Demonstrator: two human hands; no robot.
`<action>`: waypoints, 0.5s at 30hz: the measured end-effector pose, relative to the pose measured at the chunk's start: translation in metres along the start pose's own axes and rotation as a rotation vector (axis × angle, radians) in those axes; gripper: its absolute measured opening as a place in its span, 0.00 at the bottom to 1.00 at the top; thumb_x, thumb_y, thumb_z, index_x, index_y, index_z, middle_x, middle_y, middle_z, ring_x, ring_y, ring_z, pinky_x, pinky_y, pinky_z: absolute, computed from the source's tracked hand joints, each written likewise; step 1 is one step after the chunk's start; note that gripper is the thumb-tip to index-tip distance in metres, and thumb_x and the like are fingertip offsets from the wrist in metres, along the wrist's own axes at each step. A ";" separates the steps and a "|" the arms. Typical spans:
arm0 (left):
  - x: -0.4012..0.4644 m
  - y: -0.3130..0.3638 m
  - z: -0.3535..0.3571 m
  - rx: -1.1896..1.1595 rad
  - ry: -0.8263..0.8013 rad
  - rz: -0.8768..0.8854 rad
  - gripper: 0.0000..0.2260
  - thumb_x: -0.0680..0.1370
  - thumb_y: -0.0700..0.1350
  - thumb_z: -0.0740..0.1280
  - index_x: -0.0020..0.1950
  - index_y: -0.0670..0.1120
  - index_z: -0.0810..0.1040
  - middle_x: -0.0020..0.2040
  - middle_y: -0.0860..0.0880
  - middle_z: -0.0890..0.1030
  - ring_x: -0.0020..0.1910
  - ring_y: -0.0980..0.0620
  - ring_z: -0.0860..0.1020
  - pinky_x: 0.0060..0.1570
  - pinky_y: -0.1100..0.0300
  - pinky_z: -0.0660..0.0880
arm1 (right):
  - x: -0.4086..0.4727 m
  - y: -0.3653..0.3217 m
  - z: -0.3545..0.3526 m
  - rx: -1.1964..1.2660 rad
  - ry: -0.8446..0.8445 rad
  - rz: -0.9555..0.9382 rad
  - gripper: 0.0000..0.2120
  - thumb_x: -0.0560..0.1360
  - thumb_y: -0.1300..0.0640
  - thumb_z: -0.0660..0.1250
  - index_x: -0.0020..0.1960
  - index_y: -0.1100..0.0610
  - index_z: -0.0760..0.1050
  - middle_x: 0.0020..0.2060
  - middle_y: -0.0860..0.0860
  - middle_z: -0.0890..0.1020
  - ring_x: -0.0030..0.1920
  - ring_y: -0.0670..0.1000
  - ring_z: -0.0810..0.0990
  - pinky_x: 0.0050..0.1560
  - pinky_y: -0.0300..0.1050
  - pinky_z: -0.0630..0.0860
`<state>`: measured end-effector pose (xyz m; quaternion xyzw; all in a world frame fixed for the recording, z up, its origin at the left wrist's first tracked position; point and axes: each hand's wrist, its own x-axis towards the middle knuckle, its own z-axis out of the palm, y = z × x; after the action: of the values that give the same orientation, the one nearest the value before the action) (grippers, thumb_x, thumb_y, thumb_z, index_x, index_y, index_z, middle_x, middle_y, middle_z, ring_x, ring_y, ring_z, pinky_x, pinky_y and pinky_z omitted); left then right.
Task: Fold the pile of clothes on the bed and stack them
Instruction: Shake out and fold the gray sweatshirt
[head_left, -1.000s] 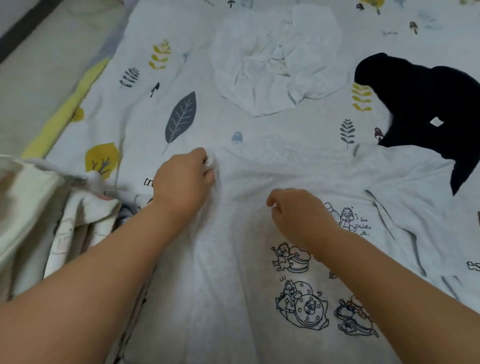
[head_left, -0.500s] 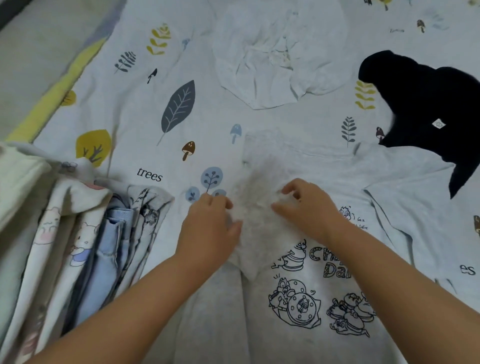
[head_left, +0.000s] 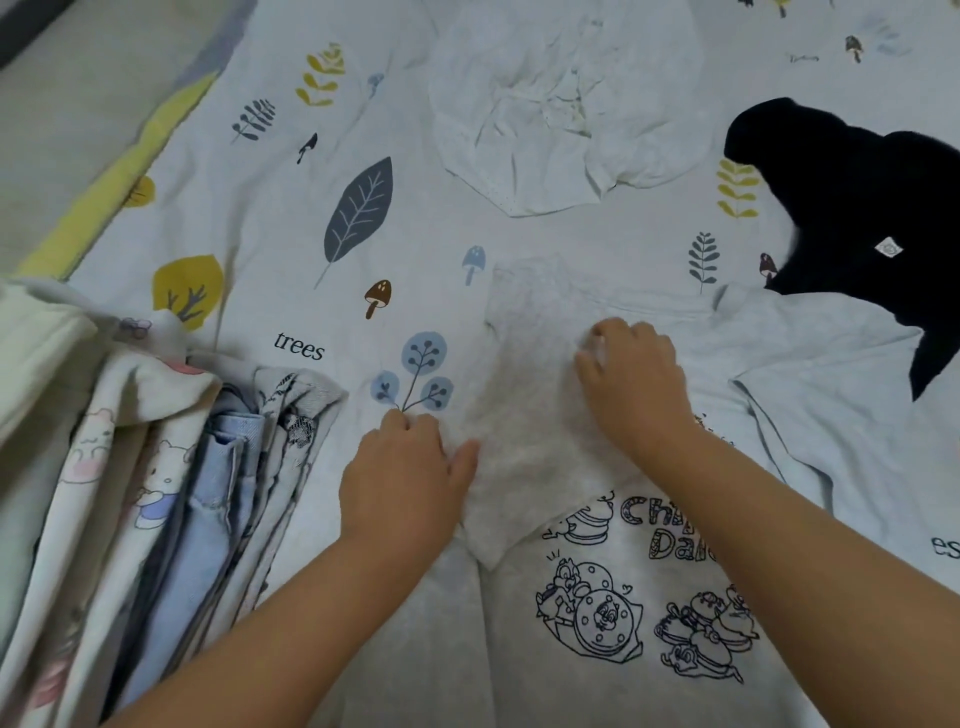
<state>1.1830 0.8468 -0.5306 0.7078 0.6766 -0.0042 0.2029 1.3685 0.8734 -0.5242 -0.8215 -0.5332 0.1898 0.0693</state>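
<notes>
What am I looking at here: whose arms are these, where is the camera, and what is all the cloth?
No machine here: a person wears a camera on the head, looking down at their own arms over a bed. The left hand and right hand press on a folded-over part of a pale grey T-shirt with cartoon prints, spread on the patterned bedsheet. At the left lies a stack of folded clothes. Farther off wait a crumpled white garment and a black garment. Whether either hand pinches the cloth, I cannot tell.
</notes>
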 end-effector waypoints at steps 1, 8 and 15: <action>0.001 0.002 0.003 -0.019 -0.057 -0.039 0.18 0.75 0.62 0.58 0.48 0.48 0.71 0.48 0.50 0.70 0.46 0.50 0.72 0.42 0.59 0.67 | 0.009 -0.009 0.001 0.067 -0.011 0.004 0.18 0.80 0.54 0.54 0.67 0.58 0.66 0.62 0.58 0.71 0.62 0.58 0.66 0.58 0.53 0.66; 0.004 -0.007 0.014 -0.267 -0.110 -0.096 0.13 0.79 0.47 0.59 0.36 0.51 0.61 0.35 0.53 0.70 0.31 0.58 0.67 0.28 0.63 0.60 | 0.062 -0.047 0.006 0.026 -0.184 0.049 0.11 0.79 0.59 0.56 0.59 0.60 0.70 0.59 0.59 0.73 0.59 0.59 0.71 0.53 0.48 0.68; 0.010 -0.022 0.003 -0.375 -0.030 -0.262 0.06 0.80 0.44 0.57 0.44 0.47 0.65 0.37 0.51 0.72 0.34 0.52 0.71 0.29 0.60 0.61 | 0.067 -0.080 0.033 0.224 0.099 -0.268 0.05 0.81 0.56 0.53 0.53 0.57 0.64 0.36 0.50 0.72 0.41 0.55 0.72 0.39 0.46 0.63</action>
<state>1.1639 0.8551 -0.5422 0.5637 0.7486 0.0845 0.3387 1.3116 0.9649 -0.5448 -0.7385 -0.6096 0.1963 0.2111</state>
